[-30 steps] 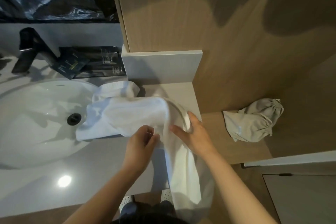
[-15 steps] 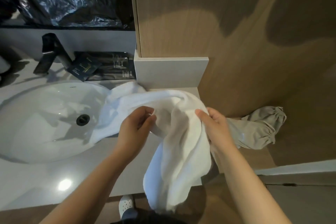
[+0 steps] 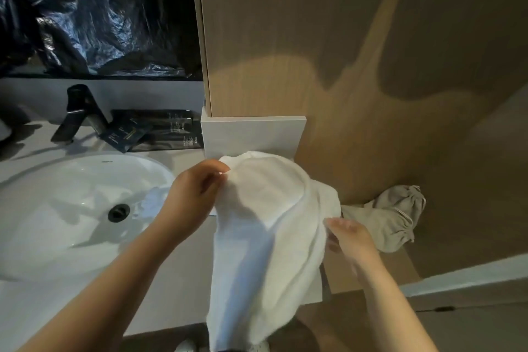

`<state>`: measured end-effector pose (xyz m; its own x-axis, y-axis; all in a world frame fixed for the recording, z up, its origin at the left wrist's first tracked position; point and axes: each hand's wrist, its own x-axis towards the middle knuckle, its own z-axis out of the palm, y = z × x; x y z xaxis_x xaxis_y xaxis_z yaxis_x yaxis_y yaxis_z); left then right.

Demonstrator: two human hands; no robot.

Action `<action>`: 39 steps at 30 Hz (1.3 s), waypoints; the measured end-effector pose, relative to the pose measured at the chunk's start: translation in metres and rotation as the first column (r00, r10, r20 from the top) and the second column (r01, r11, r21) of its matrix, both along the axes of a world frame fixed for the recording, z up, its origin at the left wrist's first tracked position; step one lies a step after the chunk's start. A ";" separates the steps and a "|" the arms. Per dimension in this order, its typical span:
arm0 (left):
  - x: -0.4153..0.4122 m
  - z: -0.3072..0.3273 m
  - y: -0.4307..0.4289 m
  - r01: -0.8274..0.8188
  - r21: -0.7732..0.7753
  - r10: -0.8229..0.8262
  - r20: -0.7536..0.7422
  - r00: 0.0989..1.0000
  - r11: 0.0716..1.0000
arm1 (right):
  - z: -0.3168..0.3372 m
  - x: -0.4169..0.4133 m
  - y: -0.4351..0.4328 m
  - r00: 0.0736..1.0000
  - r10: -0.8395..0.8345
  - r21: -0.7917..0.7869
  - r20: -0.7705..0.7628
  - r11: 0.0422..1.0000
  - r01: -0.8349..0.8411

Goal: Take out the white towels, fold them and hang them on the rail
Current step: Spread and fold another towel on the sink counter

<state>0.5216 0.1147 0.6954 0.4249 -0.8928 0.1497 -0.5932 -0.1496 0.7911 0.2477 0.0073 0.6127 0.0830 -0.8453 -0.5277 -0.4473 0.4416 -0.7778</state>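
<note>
Just grey counter [image 3: 177, 288], wood wall [image 3: 357, 51], towel [image 3: 265, 237]

This is a bathroom. A white oval basin [image 3: 71, 208] with a black drain [image 3: 119, 212] is sunk into a pale desk [image 3: 171, 288]. A matte black faucet [image 3: 81, 111] stands behind the basin, and dark printed toiletry packets [image 3: 125, 134] lie beside the faucet. Wood-grain panelling [image 3: 343, 37] lines the wall, and a white towel [image 3: 265, 237] is held over the desk.

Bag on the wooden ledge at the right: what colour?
The bag is plain greyish beige, seen best in the head view.
</note>
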 end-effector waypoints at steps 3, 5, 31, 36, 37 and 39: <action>0.006 -0.001 0.009 -0.007 0.020 0.008 -0.011 1.000 1.000 | 0.019 0.018 0.006 0.992 -0.015 -0.383 -0.125 0.923 -0.034; 0.008 0.000 0.014 -0.002 0.026 0.002 -0.016 1.000 1.000 | 0.037 0.039 0.009 0.985 0.100 -0.570 -0.140 0.805 -0.163; 0.055 0.034 0.031 -0.003 0.034 0.001 0.059 0.998 0.999 | 0.109 0.096 -0.031 0.667 0.574 -0.648 -0.476 0.284 -0.707; 0.058 0.039 0.013 -0.032 0.004 0.032 0.114 0.993 0.999 | 0.121 0.084 -0.039 0.647 0.497 -0.663 -0.579 0.175 -0.728; 0.059 0.044 0.007 -0.033 -0.007 0.034 0.136 0.990 0.999 | 0.125 0.084 -0.041 0.662 0.470 -0.677 -0.584 0.167 -0.716; 0.061 0.059 -0.008 -0.032 -0.040 0.038 0.180 0.983 0.999 | 0.141 0.088 -0.046 0.721 0.405 -0.737 -0.562 0.150 -0.659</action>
<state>0.5830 0.1064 0.7548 0.4187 -0.8703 0.2595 -0.7219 -0.1455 0.6765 0.3352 -0.0386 0.7536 0.7302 -0.5691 0.3781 -0.4467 -0.8164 -0.3660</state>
